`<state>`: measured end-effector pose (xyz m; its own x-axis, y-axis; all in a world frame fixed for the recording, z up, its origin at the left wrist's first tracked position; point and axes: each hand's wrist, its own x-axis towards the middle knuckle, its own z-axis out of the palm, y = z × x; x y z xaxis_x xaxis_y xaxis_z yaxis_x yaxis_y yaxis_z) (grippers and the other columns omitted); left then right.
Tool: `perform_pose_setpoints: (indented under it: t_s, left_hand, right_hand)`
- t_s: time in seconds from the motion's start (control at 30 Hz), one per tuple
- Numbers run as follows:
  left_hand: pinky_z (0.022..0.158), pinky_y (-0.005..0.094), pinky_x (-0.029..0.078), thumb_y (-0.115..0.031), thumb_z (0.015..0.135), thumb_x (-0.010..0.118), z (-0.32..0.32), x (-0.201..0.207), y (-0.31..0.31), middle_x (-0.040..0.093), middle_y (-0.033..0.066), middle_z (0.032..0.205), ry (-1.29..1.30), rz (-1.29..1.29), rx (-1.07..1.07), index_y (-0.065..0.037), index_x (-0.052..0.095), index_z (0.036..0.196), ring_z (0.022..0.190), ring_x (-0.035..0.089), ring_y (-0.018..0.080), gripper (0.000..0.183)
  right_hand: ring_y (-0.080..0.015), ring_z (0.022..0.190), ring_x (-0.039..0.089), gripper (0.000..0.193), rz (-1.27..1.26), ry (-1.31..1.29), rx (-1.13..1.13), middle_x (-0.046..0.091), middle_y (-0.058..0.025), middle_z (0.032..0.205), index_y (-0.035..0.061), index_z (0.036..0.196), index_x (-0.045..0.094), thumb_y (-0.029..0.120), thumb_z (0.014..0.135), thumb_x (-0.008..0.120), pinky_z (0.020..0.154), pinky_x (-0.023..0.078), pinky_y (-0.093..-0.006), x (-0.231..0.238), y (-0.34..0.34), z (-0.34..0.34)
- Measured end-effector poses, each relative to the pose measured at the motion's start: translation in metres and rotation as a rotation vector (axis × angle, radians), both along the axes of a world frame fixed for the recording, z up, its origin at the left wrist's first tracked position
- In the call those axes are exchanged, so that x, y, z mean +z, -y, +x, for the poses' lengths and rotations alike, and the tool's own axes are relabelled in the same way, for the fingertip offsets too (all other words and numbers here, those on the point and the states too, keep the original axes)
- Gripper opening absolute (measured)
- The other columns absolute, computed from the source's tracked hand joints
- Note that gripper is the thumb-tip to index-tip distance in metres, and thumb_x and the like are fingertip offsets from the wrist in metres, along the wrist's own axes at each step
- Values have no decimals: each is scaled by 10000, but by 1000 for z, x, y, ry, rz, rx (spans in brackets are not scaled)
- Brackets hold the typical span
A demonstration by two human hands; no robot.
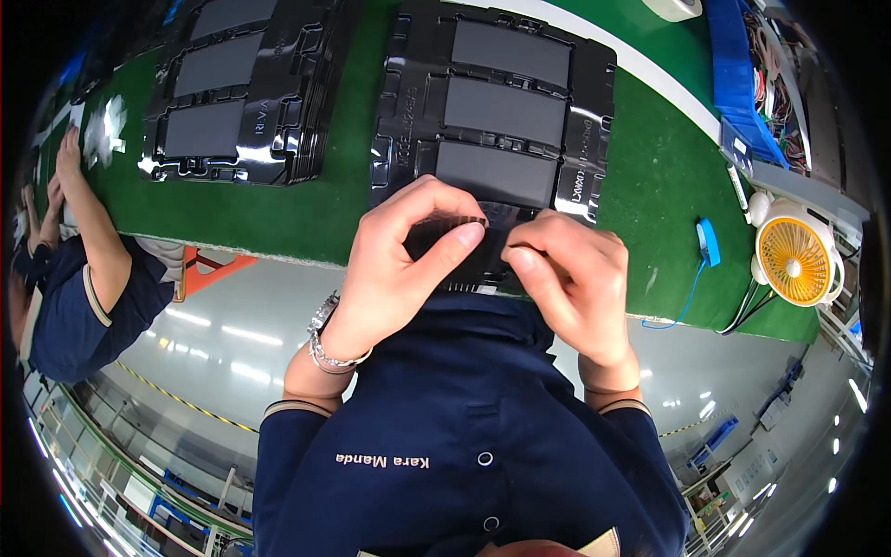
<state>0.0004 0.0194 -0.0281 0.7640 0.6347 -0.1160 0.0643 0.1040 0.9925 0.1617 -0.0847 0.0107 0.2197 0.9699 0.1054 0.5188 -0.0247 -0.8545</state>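
Note:
Near the table's front edge, my left hand (399,255) is closed in a pinch, thumb against forefinger, on a dark flat piece (475,264). My right hand (580,274) faces it a short gap away, its thumb and forefinger pressed together too. Whatever sits between those right fingertips is too small to make out. The dark piece lies low between both hands, partly hidden by the left fingers. Just beyond them is a black moulded tray (587,125) holding grey rectangular panels (501,111) in a column.
A stack of similar black trays (302,111) stands to the left on the green table (664,218). On the right are a yellow-and-white fan (794,260), a blue corded strap (708,243) and a blue bin (742,84) of cables. Another person's arm (97,223) rests at far left.

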Motion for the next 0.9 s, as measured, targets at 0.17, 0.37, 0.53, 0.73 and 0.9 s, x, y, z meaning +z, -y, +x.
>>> perform_pose_setpoints:
  t_s: [0.17,0.37,0.53,0.73,0.9]
  left_hand:
    - [746,257,482,-70,890,635,3,6,4,585,54,892,19,-44,7,13,610,934,814,598,125,97]
    - [749,262,485,-73,892,635,2,6,5,587,58,880,42,-21,6,14,607,936,815,597,124,102]
    - [739,261,489,-68,895,630,3,8,4,588,60,868,40,-38,-20,17,603,933,804,601,124,96]
    - [726,264,491,-69,894,630,4,7,6,596,70,875,18,-38,-19,20,602,936,796,610,134,102]
    - [775,244,457,-92,911,613,10,10,-2,597,37,891,-53,35,-58,2,601,926,841,569,102,97]
  right_hand:
    - [-230,515,579,66,2,92,-47,594,-66,685,24,822,623,60,832,678,466,438,-322,-9,-4,-2]
    - [-220,498,574,74,32,92,-37,595,-66,681,20,811,622,56,827,684,453,431,-319,-11,-5,-2]
    - [-210,482,562,80,42,92,-23,584,-64,665,22,799,623,58,822,691,443,428,-317,-13,-4,-1]
    - [-206,470,552,101,67,163,-12,579,-54,639,30,761,620,60,784,713,436,424,-315,-15,-5,1]
    - [-176,454,530,105,171,176,-36,562,-38,606,35,709,614,42,741,714,422,397,-293,-19,-6,10]
